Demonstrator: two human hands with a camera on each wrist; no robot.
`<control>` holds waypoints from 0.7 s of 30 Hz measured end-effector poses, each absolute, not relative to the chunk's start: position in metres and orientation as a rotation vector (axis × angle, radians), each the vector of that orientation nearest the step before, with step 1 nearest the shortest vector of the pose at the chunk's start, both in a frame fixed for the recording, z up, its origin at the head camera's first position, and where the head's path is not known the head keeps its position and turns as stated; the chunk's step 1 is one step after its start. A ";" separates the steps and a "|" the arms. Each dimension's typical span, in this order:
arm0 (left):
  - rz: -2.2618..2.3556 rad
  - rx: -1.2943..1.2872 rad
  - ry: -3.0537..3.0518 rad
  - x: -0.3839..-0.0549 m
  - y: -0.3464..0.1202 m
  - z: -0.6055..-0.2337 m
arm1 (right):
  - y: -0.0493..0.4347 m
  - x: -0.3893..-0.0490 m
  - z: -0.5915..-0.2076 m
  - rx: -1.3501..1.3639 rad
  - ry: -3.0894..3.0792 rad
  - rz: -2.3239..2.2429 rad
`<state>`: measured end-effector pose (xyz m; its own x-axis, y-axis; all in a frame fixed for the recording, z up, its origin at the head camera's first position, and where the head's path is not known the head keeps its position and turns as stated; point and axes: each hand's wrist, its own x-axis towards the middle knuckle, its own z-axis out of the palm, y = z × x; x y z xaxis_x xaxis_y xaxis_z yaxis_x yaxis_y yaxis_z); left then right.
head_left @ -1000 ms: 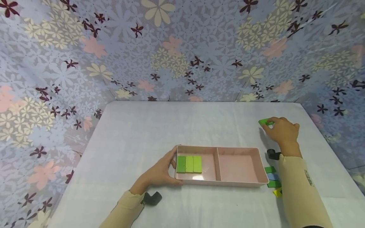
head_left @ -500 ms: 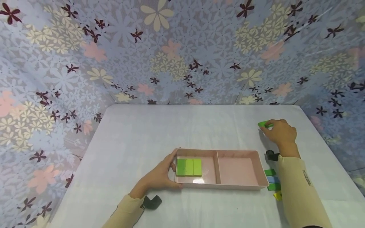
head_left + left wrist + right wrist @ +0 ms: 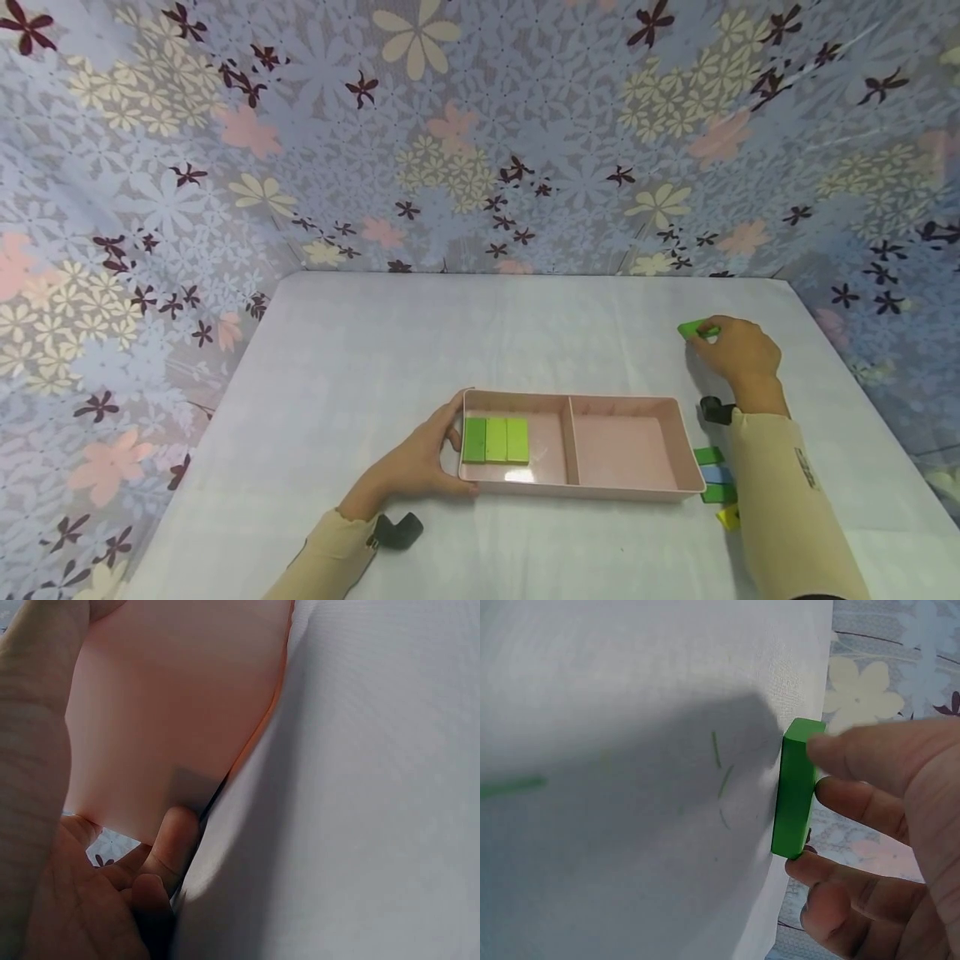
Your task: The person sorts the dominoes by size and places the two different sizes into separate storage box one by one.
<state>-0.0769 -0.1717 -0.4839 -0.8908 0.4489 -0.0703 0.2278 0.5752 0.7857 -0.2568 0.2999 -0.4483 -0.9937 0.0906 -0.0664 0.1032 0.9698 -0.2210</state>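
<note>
My left hand (image 3: 420,454) grips the left end of a pink two-compartment box (image 3: 630,492), thumb along the front wall and fingers at the back. In the left wrist view, the box's pink outer wall (image 3: 172,712) fills the space between thumb and fingers. Far right, my right hand (image 3: 744,354) pinches a green block (image 3: 690,328) near the table's back corner. The right wrist view shows this green block (image 3: 796,791) with fingertips on its top and end, close over the white cloth. One dark green block (image 3: 474,440) and two lime green blocks (image 3: 507,440) lie side by side in the left compartment.
Right of the box, partly under my right sleeve (image 3: 787,500), lie green blocks (image 3: 718,492), a blue block (image 3: 716,474) and a yellow piece (image 3: 727,517). White cloth covers the table (image 3: 450,325). Flowered fabric (image 3: 480,125) rises behind and at both sides.
The head view has shifted slightly, with the table now a little lower in it. Both hands keep their hold and stay in about the same places.
</note>
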 end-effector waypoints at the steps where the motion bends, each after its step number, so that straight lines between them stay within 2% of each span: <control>1: 1.219 0.564 2.547 -0.077 -0.172 -0.484 | 0.300 -0.257 -0.448 0.158 3.062 -0.345; 21: 1.257 0.582 2.535 -0.078 -0.171 -0.485 | 0.301 -0.256 -0.455 0.165 3.099 -0.392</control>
<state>-0.0779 -0.1714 -0.4853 -0.8883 0.4569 -0.0469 0.2394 0.5476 0.8017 -0.2559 0.3015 -0.4553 -0.9943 0.1030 -0.0269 0.1065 0.9629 -0.2478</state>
